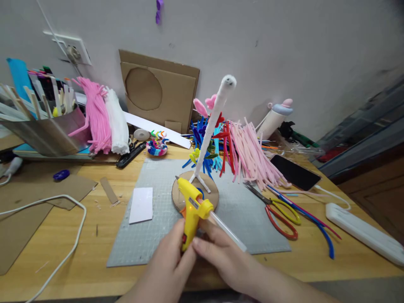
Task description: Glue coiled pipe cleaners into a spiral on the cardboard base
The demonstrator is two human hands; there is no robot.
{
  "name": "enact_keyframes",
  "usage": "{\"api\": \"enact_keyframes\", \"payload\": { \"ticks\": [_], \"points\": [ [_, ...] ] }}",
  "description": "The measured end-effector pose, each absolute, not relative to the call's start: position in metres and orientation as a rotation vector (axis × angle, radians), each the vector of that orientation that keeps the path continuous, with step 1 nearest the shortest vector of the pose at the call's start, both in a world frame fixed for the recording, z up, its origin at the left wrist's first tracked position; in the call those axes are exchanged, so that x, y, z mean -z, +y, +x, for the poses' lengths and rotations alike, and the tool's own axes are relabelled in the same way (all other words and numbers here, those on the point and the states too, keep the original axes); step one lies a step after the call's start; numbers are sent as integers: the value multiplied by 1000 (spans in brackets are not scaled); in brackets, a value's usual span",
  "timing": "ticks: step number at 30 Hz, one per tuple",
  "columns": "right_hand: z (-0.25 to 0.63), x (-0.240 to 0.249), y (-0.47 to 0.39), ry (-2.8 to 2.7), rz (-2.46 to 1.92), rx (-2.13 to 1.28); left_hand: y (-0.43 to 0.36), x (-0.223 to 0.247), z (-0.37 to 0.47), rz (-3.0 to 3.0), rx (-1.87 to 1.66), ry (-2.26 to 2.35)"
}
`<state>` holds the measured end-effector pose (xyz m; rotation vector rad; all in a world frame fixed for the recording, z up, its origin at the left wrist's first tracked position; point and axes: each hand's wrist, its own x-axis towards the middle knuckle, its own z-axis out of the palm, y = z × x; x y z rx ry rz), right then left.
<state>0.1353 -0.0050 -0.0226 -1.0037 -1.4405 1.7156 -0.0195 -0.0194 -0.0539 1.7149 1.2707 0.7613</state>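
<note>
A yellow hot glue gun (191, 206) with a clear glue stick (227, 230) out of its back is held in front of me. My left hand (172, 252) is closed around its handle. My right hand (217, 252) is closed at the other side of the handle, its thumb against it and its fingers partly hidden. Just beyond the nozzle stands a white fuzzy stem (209, 130) on a round cardboard base (212, 198), leaning slightly right. Its foot splits into prongs on the disc. The grey cutting mat (126, 248) lies beneath.
Scissors (280, 214) and blue pipe cleaners (315, 221) lie right, near a phone (295, 171) and a power strip (362, 231). A white card (141, 205) is on the mat. Pink pipe cleaners (252, 155) spread behind. A white cable (82, 219) loops left, below a metal holder (53, 134).
</note>
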Motion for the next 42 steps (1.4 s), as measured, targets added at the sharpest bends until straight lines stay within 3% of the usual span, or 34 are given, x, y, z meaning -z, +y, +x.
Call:
{"api": "enact_keyframes", "payload": {
  "ticks": [8, 15, 22, 25, 31, 42],
  "points": [
    [170, 49, -3, -1807, -1445, -1057, -11, 61, -135, 1969, -394, 1937],
    [189, 71, -8, -1530, -1511, -1401, 8, 65, -153, 2062, -222, 2005],
    [213, 51, 19, -2022, -1516, -950, 14, 49, -125, 2177, -448, 2223],
    [219, 46, 33, -2171, -1586, -808, 14, 49, -98, 2327, -622, 2019],
    [217, 39, 49, -2353, -1694, -626, 25, 51, -36, 2585, -496, 1660],
    [218, 35, 64, -2589, -1664, -334, 41, 54, -3, 2607, -531, 1567]
  ]
}}
